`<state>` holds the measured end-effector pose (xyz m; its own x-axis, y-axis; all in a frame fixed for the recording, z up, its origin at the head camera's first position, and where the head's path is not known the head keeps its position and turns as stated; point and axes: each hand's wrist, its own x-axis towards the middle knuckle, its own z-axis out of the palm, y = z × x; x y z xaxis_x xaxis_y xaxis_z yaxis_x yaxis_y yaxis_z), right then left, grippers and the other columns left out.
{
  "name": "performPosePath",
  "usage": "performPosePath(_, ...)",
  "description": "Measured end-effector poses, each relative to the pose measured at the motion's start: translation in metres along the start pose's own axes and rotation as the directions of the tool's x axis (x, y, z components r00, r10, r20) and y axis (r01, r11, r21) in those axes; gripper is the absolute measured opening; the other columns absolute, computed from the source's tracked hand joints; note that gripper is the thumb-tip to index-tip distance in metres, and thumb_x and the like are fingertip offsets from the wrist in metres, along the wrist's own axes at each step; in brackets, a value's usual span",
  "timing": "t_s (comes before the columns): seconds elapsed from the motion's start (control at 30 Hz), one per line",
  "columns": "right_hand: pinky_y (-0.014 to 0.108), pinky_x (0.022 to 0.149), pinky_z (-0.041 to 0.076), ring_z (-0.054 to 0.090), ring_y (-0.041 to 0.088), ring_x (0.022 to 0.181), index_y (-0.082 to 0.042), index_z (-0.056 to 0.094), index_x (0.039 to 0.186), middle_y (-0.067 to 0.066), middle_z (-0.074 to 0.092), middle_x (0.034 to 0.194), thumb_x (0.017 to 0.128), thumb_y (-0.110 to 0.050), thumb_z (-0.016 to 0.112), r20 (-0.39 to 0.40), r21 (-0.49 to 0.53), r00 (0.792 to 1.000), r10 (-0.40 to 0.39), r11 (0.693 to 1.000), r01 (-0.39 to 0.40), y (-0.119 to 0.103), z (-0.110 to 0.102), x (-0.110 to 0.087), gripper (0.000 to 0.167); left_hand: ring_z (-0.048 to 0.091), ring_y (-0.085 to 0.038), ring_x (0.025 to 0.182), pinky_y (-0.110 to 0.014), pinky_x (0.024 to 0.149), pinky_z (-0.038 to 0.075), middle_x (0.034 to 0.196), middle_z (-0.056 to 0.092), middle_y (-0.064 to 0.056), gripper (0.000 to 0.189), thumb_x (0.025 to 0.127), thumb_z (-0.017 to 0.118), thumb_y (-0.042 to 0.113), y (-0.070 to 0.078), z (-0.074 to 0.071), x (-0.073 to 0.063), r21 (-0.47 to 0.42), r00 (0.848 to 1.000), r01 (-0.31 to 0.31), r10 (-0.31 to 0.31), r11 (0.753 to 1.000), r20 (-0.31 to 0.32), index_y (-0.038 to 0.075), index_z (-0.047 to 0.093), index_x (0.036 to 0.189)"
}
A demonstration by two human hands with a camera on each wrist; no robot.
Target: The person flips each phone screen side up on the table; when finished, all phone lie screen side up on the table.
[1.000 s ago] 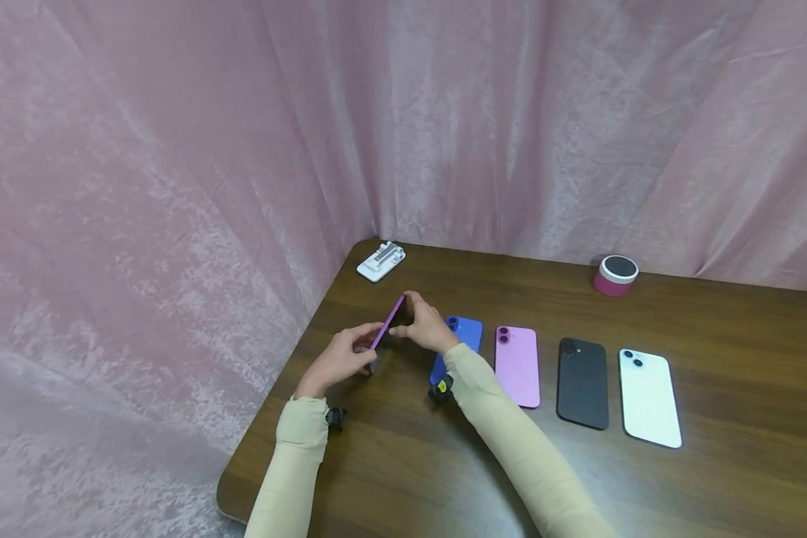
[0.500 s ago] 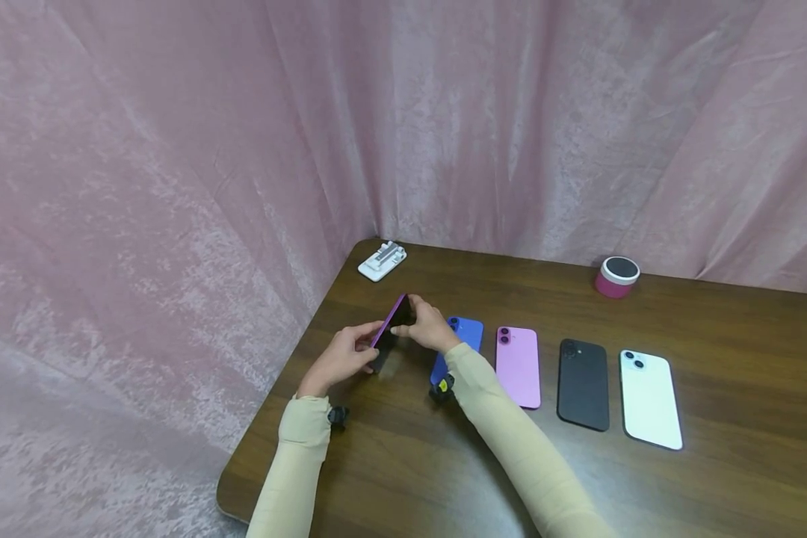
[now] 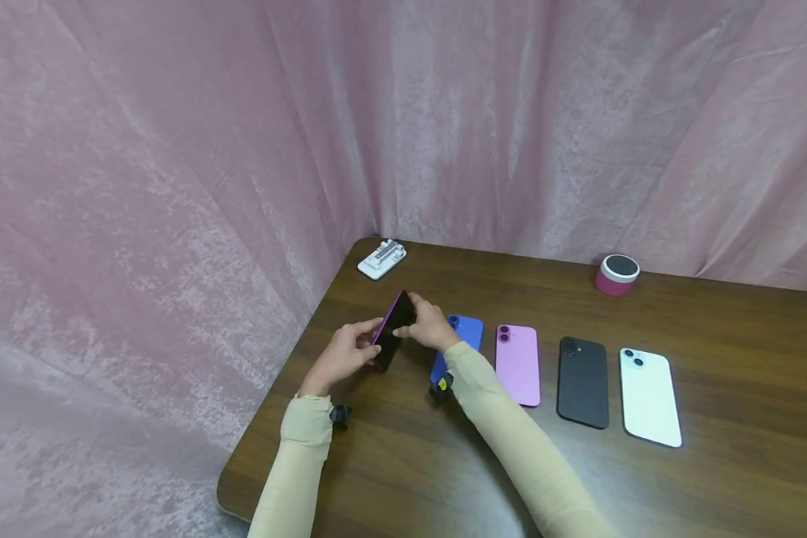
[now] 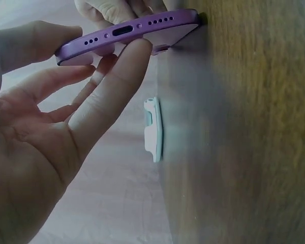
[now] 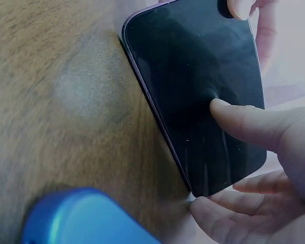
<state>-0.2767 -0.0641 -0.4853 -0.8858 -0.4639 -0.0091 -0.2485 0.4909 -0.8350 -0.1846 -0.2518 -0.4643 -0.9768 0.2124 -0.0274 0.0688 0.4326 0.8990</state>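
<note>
Both hands hold a purple-edged smartphone (image 3: 394, 329) tilted on its long edge at the left of the table. Its black screen (image 5: 183, 86) faces the right wrist camera, and the charging port end (image 4: 123, 30) shows in the left wrist view. My left hand (image 3: 341, 357) pinches the near end, thumb on the screen side and fingers behind. At the far end my right hand (image 3: 430, 326) grips it, with the thumb (image 5: 244, 119) on the screen and fingers round the edge. A blue phone (image 3: 469, 331) lies partly under the right forearm.
To the right a pink phone (image 3: 518, 366), a black phone (image 3: 583, 385) and a white phone (image 3: 649, 400) lie backs up in a row. A white phone-shaped stand (image 3: 382, 260) sits at the back left corner. A pink and white round container (image 3: 616, 275) stands near the back edge.
The held phone has turned from nearly edge-on, so that more of its black screen now faces the head camera. Both hands have kept hold and barely shifted.
</note>
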Motion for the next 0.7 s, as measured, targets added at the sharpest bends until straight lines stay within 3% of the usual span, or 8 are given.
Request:
performPosePath(0.13,0.047,0.098,0.048,0.062,0.034,0.111,0.002,0.041,0.149,0.023,0.063,0.128,0.081,-0.013,0.085,0.008,0.0,1.0,0.005,1.0,-0.005,-0.0003,0.0007,-0.0004,0.082,0.067,-0.041,0.101,-0.036,0.072,0.059,0.133,0.055,-0.034,0.053,0.094,0.06,-0.007,0.0009,-0.0002,-0.001,0.008,1.0,-0.002,0.003,1.0,-0.005,-0.01,0.046,0.145)
performPosePath(0.47,0.048,0.104,0.044,0.058,0.034,0.119,0.003,0.04,0.151,0.023,0.056,0.139,0.083,-0.014,0.084,0.003,-0.051,0.998,0.064,0.997,-0.064,-0.0029,0.0,-0.0005,0.083,0.068,-0.027,0.081,-0.036,0.064,0.058,0.129,0.059,-0.028,0.053,0.092,0.064,-0.009,0.0022,-0.0012,-0.0023,0.09,0.998,0.035,-0.03,0.995,-0.054,-0.009,0.049,0.143)
performPosePath(0.7,0.047,0.101,0.047,0.058,0.034,0.118,0.005,0.045,0.148,0.024,0.056,0.14,0.077,-0.002,0.085,-0.018,-0.033,0.997,0.076,0.997,-0.076,-0.0028,0.0019,-0.0031,0.082,0.065,-0.019,0.073,-0.03,0.06,0.055,0.126,0.059,-0.025,0.053,0.092,0.065,-0.007,-0.0007,-0.0009,-0.0041,0.144,0.997,0.057,-0.047,0.988,-0.067,-0.01,0.049,0.142)
